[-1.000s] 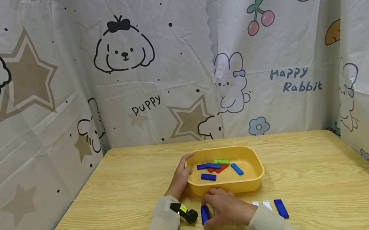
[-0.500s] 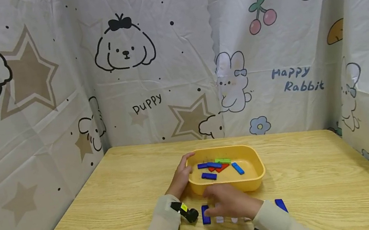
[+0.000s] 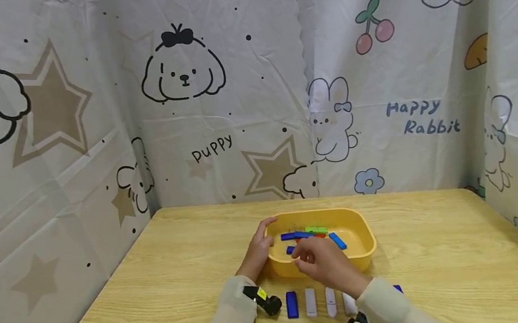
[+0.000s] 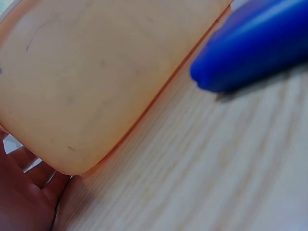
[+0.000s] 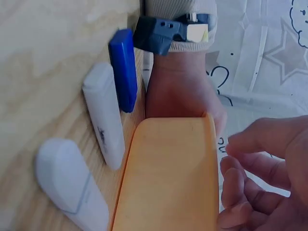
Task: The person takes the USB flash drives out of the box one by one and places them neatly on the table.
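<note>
**Reaching over a yellow tray of coloured sticks**

Reading the backdrop first: the printed curtain [image 3: 213,135] behind the table says "puppy" under a cartoon dog, and "Happy Rabbit" further along beside a bunny. The white stick nearest the tray carries a small dark mark in the right wrist view, too small to read.

The left hand [image 3: 257,250] rests against the near-left corner of the yellow tray [image 3: 358,225], fingers curled round its rim and steadying it. The right hand [image 3: 319,263] hovers over the tray's near wall, fingers loosely bent and apart; I cannot tell whether anything sits between the fingertips.

Inside the tray lie blue sticks [image 3: 338,240], a green stick [image 3: 317,229] and a red one, just beyond the right hand's fingertips. On the wooden table [image 3: 157,293] in front of the tray stands a row: a dark blue stick [image 3: 291,304] closest to the left wrist, then white sticks [image 3: 310,302] side by side, running under the right forearm.
</note>
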{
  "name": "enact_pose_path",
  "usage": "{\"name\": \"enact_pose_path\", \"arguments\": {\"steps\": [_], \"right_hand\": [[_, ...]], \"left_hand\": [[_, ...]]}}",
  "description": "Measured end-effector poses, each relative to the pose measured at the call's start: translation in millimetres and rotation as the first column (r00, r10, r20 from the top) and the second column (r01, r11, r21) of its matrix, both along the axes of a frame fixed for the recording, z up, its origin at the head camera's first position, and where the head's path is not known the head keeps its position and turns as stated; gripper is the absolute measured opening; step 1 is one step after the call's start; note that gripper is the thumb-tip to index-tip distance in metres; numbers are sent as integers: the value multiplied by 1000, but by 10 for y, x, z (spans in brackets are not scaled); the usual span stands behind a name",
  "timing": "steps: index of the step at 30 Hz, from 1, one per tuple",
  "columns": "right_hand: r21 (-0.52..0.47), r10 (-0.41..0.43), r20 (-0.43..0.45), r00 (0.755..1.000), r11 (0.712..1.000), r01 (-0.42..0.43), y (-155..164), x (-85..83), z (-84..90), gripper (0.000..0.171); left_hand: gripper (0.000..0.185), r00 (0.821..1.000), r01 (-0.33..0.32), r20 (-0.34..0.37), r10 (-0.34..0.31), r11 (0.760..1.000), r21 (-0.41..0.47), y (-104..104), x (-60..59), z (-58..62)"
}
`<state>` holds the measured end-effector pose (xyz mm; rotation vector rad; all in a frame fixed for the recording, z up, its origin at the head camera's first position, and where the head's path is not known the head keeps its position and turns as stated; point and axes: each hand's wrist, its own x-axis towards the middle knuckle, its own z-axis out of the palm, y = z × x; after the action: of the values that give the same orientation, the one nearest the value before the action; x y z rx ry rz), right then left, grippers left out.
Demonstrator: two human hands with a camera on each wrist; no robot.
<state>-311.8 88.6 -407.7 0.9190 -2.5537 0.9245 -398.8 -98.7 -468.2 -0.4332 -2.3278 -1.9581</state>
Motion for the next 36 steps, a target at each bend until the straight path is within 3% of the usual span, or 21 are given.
{"name": "enact_pose_path", "arguments": {"steps": [6,10,19,27,36], "right_hand": [[-12,-38,49,998,999,38,-27,-170,13,4],[22,-45,143,989,999,43,-41,-305,-73,5],[202,-75,189,979,979,36,-147,-423,-128,25],[436,-181,157,971,895,96,-193,-388,-139,44],[436,-228,210,951,892,117,-202,-400,-133,49]], "left_hand": [[56,999,42,3,-42,999,-1,0,223,248],[56,999,45,-7,-45,999,-14,28,271,226],[55,999,43,-29,-44,999,-28,7,253,256],[55,999,46,-16,-46,998,-31,-6,238,268],[55,998,49,-44,-50,999,-17,-8,213,247]]}}
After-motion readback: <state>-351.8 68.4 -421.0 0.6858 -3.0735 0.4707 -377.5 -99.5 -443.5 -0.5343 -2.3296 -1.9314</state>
